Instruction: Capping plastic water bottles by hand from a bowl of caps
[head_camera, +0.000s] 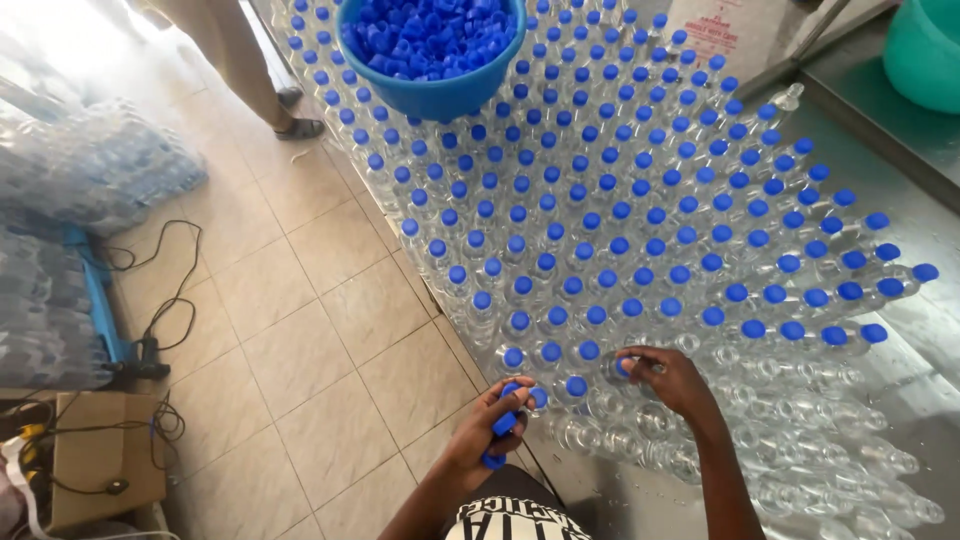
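Far to my left, wrapped packs of bottles (95, 165) sit stacked on the pale tiled floor (310, 370), glossy and crinkled under their plastic film. Black cables (165, 300) loop across the tiles near a brown cardboard box (105, 455).

My left hand (490, 430) hovers at the near edge of the table, fingers curled inward and closed round a small clutch of blue caps (505, 420). The caps are round, ribbed plastic; one sits at my fingertips, another peeks out below my palm.

Just to the right, my right hand (665, 380) reaches over the bottles. Thumb and fingertips pinch together on a single blue cap (625, 366), pressing it onto the mouth of a clear bottle (615, 385) in the front rows. Around and in front of that hand the open-necked bottles (800, 440) stand uncapped, their transparent, ridged walls glinting.

Beyond my hands, the capped bottles (620, 220) crowd the table in tight diagonal rows, each topped with a blue disc. At the far end a round blue tub (435, 95) rests on the bottle tops, heaped with loose caps.

To the right, the bare steel tabletop (920, 310) shows dull and wet-looking, and a teal plastic basin (925, 50) sits at the upper corner.
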